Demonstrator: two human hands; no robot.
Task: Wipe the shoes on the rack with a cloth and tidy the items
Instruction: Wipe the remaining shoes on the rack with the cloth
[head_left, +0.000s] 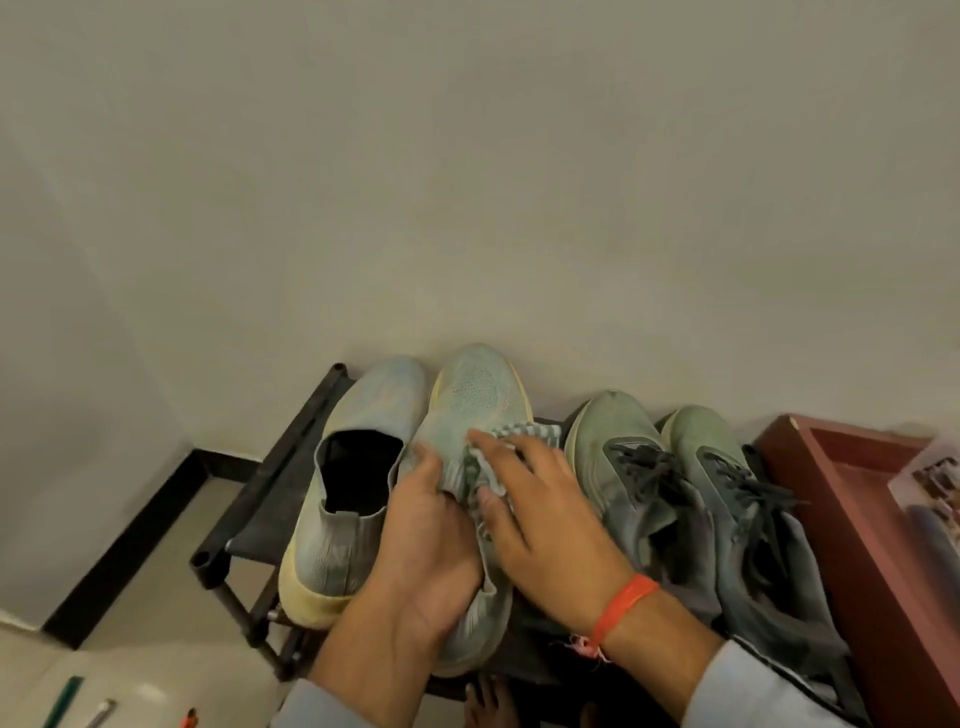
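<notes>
Four shoes are sitting on the rack (270, 483). We are gripping the second pale slip-on shoe (475, 400) with our left hand (426, 540), while our right hand (535, 499), fingers spread flat, is pressing the striped cloth (524, 434) onto it.

The left hand (426, 525) covers the collar and opening of the knit shoe (475, 410) it grips; the right hand (530, 514) hides most of the striped cloth (524, 434), only a corner showing past its fingertips; right of that hand, the red tray (852, 525) runs off the frame edge, its contents too blurred to name; below the left hand, small objects on the floor (83, 691) are cut off and unclear; both sleeves leave the frame
</notes>
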